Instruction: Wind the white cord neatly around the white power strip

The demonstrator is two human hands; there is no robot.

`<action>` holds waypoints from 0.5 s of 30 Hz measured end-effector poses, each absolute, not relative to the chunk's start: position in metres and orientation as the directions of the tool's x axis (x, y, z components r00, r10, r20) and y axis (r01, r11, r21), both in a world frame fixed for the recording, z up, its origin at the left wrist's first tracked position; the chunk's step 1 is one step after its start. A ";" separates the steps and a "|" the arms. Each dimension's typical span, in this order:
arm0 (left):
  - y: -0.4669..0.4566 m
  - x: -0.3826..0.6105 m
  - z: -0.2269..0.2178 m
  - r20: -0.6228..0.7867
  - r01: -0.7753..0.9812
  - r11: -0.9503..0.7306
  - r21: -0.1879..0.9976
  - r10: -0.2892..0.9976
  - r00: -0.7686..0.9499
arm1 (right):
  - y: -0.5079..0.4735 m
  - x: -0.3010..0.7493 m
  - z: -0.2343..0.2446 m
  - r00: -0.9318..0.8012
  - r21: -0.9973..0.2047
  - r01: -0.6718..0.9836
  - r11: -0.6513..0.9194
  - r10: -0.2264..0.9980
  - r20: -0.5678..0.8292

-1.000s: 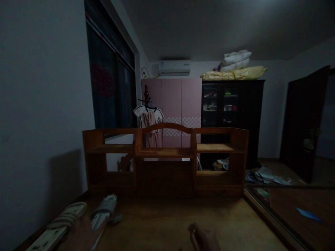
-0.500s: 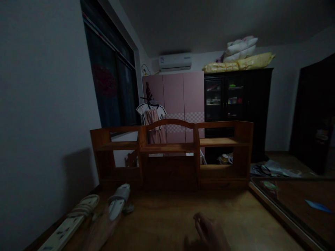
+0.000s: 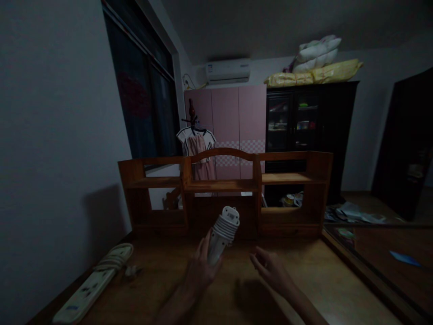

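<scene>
The left hand grips the lower end of a white power strip with its cord wound around it, raised at 12 o'clock above the brown wooden desk. The right hand hovers at its 3 o'clock, fingers loosely apart, holding nothing. With only one end gripped, the strip could tip or the cord unwind. Dim light hides the plug and socket detail.

Two bare forearms enter the frame from 6 o'clock. Left hand: bare, no glove, ring or watch visible. Right hand: bare, likewise unadorned. No sleeve shows on either forearm up to the frame edge. Dim lighting prevents reading of finer detail such as nails or markings.
</scene>
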State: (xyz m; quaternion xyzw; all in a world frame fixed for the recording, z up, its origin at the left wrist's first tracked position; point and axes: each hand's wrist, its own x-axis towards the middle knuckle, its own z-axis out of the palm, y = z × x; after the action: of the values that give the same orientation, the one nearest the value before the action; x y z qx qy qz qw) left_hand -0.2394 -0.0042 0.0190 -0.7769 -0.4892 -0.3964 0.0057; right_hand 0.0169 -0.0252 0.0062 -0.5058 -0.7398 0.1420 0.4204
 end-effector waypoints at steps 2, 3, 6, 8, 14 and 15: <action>0.001 -0.230 0.007 0.659 0.744 -0.571 0.346 0.713 0.241 | -0.017 0.017 0.002 -0.109 -0.722 0.553 0.417 0.895 0.433; 0.003 -0.227 0.001 0.676 0.736 -0.590 0.332 0.693 0.251 | -0.014 0.017 -0.002 -0.092 -0.776 0.493 0.393 0.911 0.403; 0.005 -0.222 -0.016 0.727 0.702 -0.642 0.310 0.636 0.260 | -0.004 0.014 -0.016 -0.037 -0.928 0.238 0.285 0.958 0.285; 0.004 -0.222 -0.025 0.767 0.694 -0.663 0.282 0.590 0.252 | 0.003 0.011 -0.022 -0.094 -0.989 0.053 0.136 0.987 0.131; 0.009 -0.229 -0.043 0.761 0.670 -0.741 -0.045 0.409 0.503 | 0.006 0.000 -0.024 -0.176 -0.986 -0.157 0.048 0.982 0.076; 0.011 -0.228 -0.045 0.756 0.642 -0.758 -0.118 0.350 0.553 | 0.002 0.000 -0.022 -0.105 -0.980 -0.141 0.142 0.982 0.157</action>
State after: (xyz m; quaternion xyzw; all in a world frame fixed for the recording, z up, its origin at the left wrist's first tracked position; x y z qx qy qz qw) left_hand -0.2284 0.0110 -0.0449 -0.8593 -0.2887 -0.3746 0.1947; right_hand 0.0004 0.0024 -0.0223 -0.3970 -0.5299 0.5210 0.5386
